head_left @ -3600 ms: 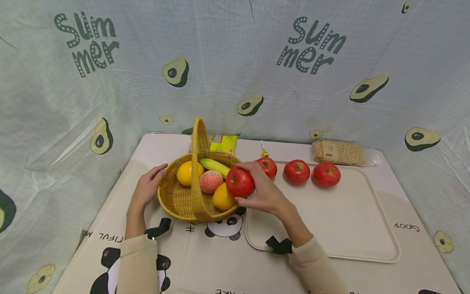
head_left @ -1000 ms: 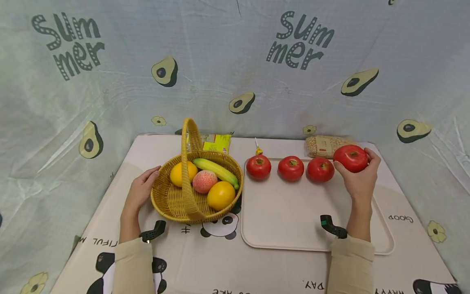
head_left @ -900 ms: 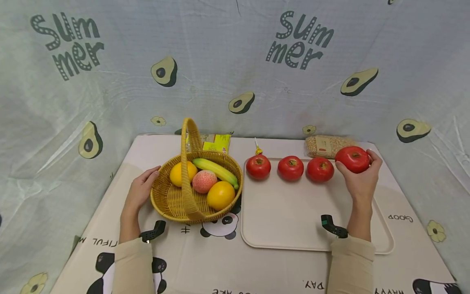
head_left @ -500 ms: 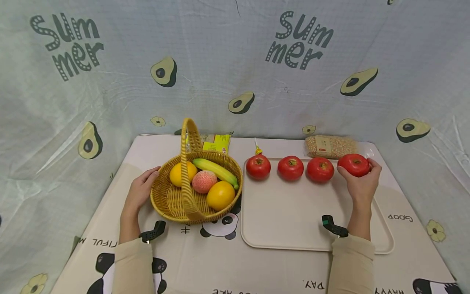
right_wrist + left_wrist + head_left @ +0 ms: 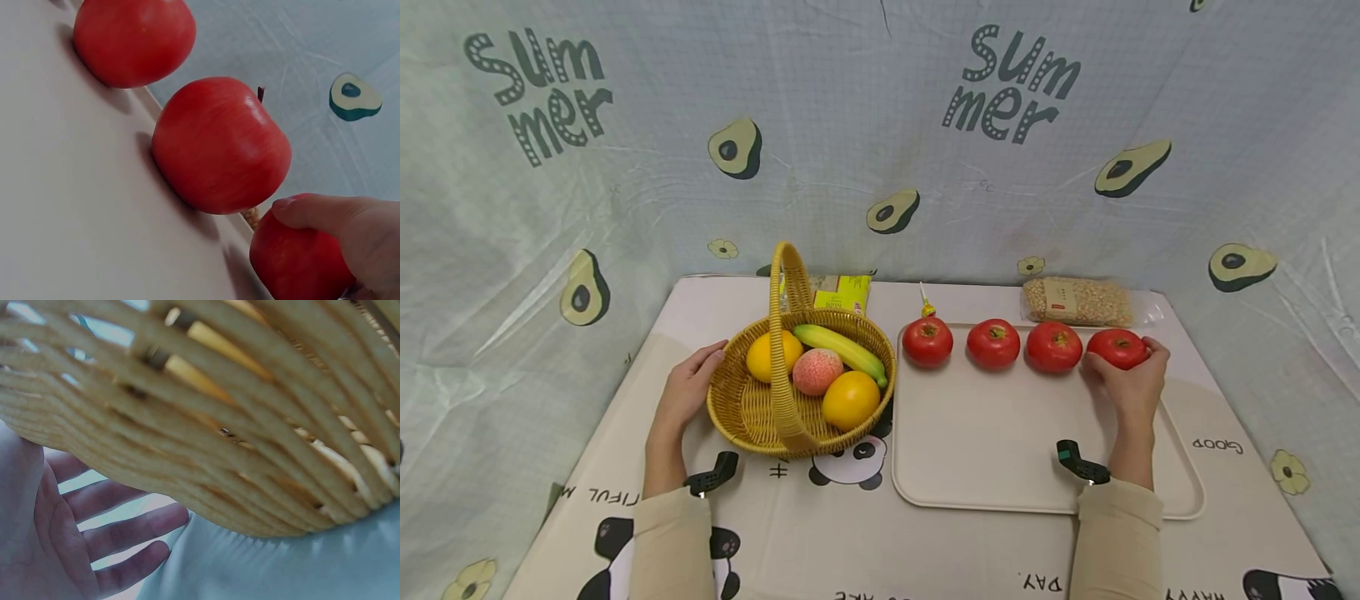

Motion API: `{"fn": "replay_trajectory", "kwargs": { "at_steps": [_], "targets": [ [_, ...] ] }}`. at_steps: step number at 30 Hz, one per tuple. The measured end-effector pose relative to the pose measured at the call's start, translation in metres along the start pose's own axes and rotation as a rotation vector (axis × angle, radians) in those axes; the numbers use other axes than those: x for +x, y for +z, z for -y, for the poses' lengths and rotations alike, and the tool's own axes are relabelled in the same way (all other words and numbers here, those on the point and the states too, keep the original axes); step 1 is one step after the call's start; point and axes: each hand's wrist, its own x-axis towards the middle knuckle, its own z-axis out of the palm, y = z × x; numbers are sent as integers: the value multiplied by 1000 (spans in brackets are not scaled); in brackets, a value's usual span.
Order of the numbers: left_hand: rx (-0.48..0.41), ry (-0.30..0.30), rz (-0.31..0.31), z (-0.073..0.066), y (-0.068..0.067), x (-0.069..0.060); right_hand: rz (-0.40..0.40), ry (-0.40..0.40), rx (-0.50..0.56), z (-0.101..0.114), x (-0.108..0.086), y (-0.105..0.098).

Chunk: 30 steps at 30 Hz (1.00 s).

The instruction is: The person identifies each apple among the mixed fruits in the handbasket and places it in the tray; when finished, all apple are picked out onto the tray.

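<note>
My right hand [image 5: 1133,385] grips a red apple [image 5: 1117,347] at the right end of a row on the beige tray [image 5: 992,450]. In the right wrist view the thumb [image 5: 319,212] lies along that apple's side. Three other red apples, the nearest being an apple [image 5: 1054,347], sit to its left along the tray's back edge. My left hand [image 5: 683,392] touches the left side of a yellow wicker basket [image 5: 752,425]; its fingers [image 5: 119,534] are extended and spread in the left wrist view. Inside the basket are two oranges [image 5: 851,400], a peach [image 5: 817,371] and a banana [image 5: 842,347].
Behind the tray lies a clear bag of grains [image 5: 1078,302]. A yellow packet [image 5: 844,293] is behind the basket, and a lollipop [image 5: 927,307] stands behind the leftmost apple. A printed curtain [image 5: 820,167] hangs along the table's back.
My right hand has carried the apple from above the basket to the tray's far right corner, lowering it beside the other apples. The left hand stays at the basket.
</note>
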Motion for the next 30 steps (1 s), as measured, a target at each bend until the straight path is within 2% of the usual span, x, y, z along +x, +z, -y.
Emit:
{"fn": "replay_trajectory", "kwargs": {
  "at_steps": [13,19,30],
  "targets": [
    [-9,10,-4,0,0,0,39,26,-24,-5,6,2],
    [-8,6,1,1,0,-1,50,7,-75,-4,2,1],
    [-11,2,7,-1,0,-1,74,35,-156,2,-1,-5]
  ]
}}
